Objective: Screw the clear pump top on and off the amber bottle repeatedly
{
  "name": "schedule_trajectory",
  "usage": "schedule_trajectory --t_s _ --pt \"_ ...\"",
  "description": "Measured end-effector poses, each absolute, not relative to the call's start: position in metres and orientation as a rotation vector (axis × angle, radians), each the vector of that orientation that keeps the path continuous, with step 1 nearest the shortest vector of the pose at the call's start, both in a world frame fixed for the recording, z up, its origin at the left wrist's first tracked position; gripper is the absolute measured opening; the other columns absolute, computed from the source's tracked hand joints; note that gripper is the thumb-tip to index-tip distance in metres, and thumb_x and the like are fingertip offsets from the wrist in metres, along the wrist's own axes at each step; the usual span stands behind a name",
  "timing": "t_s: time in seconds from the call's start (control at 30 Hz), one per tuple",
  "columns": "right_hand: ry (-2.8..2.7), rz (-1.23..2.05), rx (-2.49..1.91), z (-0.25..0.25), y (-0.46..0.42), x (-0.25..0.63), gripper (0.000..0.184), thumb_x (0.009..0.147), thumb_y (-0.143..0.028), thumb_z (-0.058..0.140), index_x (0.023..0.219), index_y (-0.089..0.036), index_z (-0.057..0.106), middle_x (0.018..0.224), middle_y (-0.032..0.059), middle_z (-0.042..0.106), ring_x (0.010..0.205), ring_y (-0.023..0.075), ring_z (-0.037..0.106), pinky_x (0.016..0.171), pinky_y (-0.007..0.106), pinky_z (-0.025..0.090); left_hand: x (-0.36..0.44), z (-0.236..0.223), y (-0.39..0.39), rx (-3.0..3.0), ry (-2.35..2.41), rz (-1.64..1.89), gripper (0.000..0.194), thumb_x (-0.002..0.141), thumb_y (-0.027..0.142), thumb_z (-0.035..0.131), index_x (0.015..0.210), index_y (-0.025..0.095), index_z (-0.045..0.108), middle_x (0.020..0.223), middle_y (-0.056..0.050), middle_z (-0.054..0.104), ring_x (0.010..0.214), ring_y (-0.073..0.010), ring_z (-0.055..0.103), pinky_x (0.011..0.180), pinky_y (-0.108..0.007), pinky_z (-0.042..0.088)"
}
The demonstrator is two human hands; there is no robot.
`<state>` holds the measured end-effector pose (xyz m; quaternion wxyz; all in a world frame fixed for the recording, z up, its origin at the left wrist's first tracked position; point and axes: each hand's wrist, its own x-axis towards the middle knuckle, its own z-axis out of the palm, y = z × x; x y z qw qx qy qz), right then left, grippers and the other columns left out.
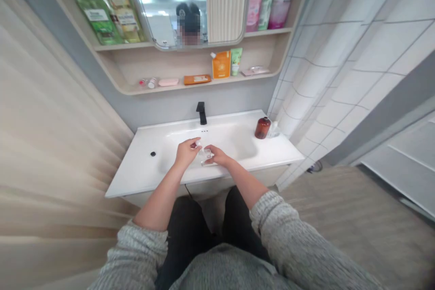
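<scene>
Left hand [185,153]: fingers were closed around a small dark-red and white item [194,145], held at the fingertips.
Right hand [219,156]: gripped a clear container [207,156], just right of the left hand's item; whether the two touched could not be told.
Basin [243,141]: lay under and around both grips.
Black faucet [202,114]: stood just beyond the grips.
Reddish-brown bottle [262,128]: stood well right of the right hand's grip.

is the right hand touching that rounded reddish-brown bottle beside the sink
Apart. In the head view, a stretch of the glossy white basin shows plainly between the right hand and the rounded reddish-brown bottle.
</scene>
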<state>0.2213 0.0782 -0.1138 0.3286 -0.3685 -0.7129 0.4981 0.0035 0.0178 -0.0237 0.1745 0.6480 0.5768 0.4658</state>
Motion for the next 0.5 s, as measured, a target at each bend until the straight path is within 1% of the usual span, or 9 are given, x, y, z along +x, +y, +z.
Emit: schedule_trajectory --t_s 0.13,0.27,0.4,0.5 --pt "-1.862 1.307 -0.975 -0.1117 0.0765 0.2214 0.076 0.057 -0.033 0.101 0.127 -0.028 0.071 0.115 0.0003 0.072 0.106 0.0260 0.066 0.101 0.041 0.054 0.0053 -0.0161 0.0164 1.903 1.620 1.338 0.043 0.082 0.024 0.084 0.125 0.026 0.090 0.098 -0.006 0.085 0.083 -0.0249 0.073 0.091 -0.040 0.063" --pt "-1.851 1.324 -0.981 -0.1094 0.0758 0.2212 0.076 0.057 -0.031 0.101 0.126 -0.027 0.071 0.113 0.0006 0.072 0.108 0.0273 0.067 0.101 0.042 0.055 0.0047 -0.0147 0.0167 1.915 1.639 1.299 0.043 0.082 0.024 0.085 0.126 0.026 0.090 0.094 -0.005 0.084 0.081 -0.0249 0.072 0.092 -0.040 0.063" --pt "-1.844 1.310 -0.971 -0.1095 0.0768 0.2208 0.074 0.056 -0.032 0.101 0.123 -0.029 0.071 0.112 -0.0004 0.073 0.107 0.0273 0.067 0.104 0.044 0.055 0.0037 -0.0182 0.0185 1.855 1.632 1.308 0.044 0.083 0.023 0.085 0.126 0.026 0.090 0.096 -0.005 0.084 0.082 -0.0256 0.074 0.093 -0.042 0.063" --pt "-1.859 1.300 -0.965 -0.1106 0.0780 0.2210 0.073 0.055 -0.033 0.101 0.121 -0.028 0.071 0.111 -0.0007 0.073 0.105 0.0270 0.068 0.104 0.044 0.055 0.0026 -0.0210 0.0190 1.816 1.626 1.328 0.044 0.081 0.023 0.087 0.125 0.026 0.090 0.094 -0.005 0.084 0.080 -0.0254 0.074 0.095 -0.043 0.063"
